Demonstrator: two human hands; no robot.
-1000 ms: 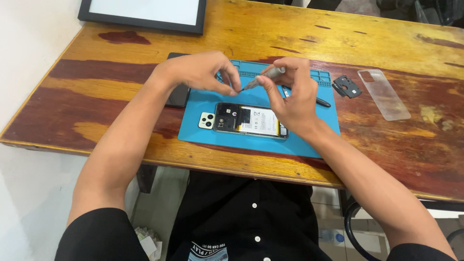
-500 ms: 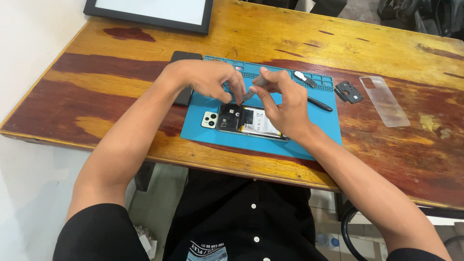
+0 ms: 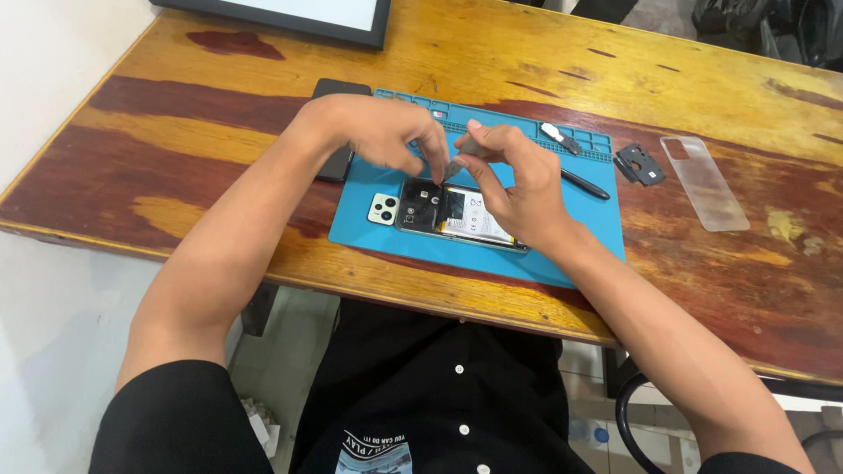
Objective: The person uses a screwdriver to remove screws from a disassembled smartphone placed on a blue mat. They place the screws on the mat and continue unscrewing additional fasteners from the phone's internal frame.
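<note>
1. An opened phone (image 3: 457,215) is seen lying back-up on a blue mat (image 3: 386,224), near its front edge; the board and battery are exposed, and the white camera corner sticks out to the left.
2. The left hand (image 3: 378,132) is held over the phone's upper end, fingers (image 3: 430,158) drawn together and pointed down at the board, apparently pinching something small; what is pinched cannot be told.
3. The right hand (image 3: 518,180) is arched over the battery end, fingers (image 3: 470,171) pressed together around a thin grey tool (image 3: 457,162) whose tip meets the left fingertips. Judged: both hands are kept close so that 1 steadies while the other works a tiny part.
4. Parts are set aside on the mat's far edge and beyond: a black pen-like tool (image 3: 584,184), a small grey piece (image 3: 558,136), a black bracket (image 3: 641,164), and a clear case (image 3: 702,183) on the bare wood. A dark flat item (image 3: 338,123) lies under the left wrist.
5. The bench (image 3: 176,158) is worn varnished wood, red and yellow. A framed white panel (image 3: 290,16) rests at its far edge; pale floor is seen below.
</note>
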